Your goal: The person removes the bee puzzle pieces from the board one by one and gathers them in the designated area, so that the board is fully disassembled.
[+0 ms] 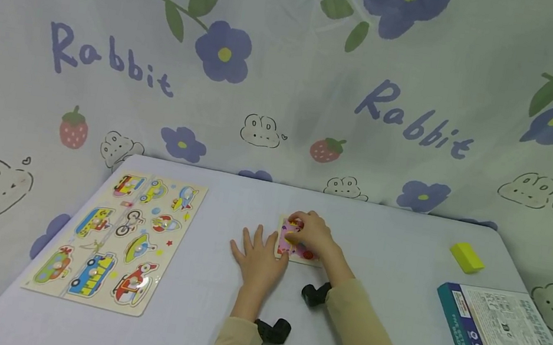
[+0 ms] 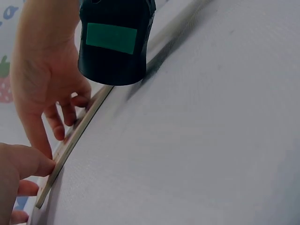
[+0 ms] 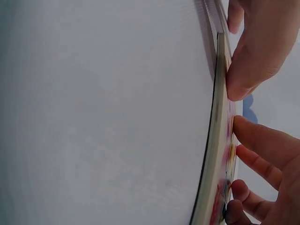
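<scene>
A small wooden board (image 1: 310, 261) with a pink, colourful picture lies on the white table. Beside its left edge, the left hand (image 1: 258, 265) rests with fingers spread, and its thumb touches the board's near left corner. The right hand (image 1: 318, 235) is over the picture with bent fingers and its thumb apart from the index finger. In the right wrist view, the fingertips of the right hand (image 3: 272, 173) touch the board's face (image 3: 229, 159). Whether they pinch a loose piece is hidden. The left thumb (image 3: 241, 79) presses near the board's end.
On the left lies a large wooden peg puzzle (image 1: 104, 245) of vehicles. A yellow block (image 1: 467, 257) stands at the right, behind a printed flat box (image 1: 503, 343). Black wrist cameras (image 1: 274, 331) sit at both wrists. Patterned cloth (image 1: 290, 79) hangs behind the table.
</scene>
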A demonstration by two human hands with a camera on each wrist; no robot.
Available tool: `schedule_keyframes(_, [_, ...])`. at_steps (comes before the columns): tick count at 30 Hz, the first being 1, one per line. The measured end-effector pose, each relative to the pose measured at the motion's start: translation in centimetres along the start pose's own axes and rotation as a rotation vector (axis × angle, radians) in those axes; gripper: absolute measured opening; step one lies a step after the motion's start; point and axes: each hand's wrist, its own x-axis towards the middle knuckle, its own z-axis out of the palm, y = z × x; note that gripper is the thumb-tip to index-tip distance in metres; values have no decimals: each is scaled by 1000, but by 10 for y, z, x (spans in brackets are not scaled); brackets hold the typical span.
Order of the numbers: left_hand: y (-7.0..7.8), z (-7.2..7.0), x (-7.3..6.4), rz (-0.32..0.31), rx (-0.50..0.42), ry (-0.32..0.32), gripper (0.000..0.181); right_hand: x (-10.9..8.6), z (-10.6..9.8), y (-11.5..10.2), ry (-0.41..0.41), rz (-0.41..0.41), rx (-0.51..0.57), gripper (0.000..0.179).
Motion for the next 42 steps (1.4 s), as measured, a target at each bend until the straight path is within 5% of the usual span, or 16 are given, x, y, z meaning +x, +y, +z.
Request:
schedule_keyframes(20, [1,-3,0,-19,23,-67,48,16,-6,-8,-137,49,-43,37])
schedule_keyframes(42, [3,-3,0,-19,36,-70,47,7,3,-5,-24,-19,46,48])
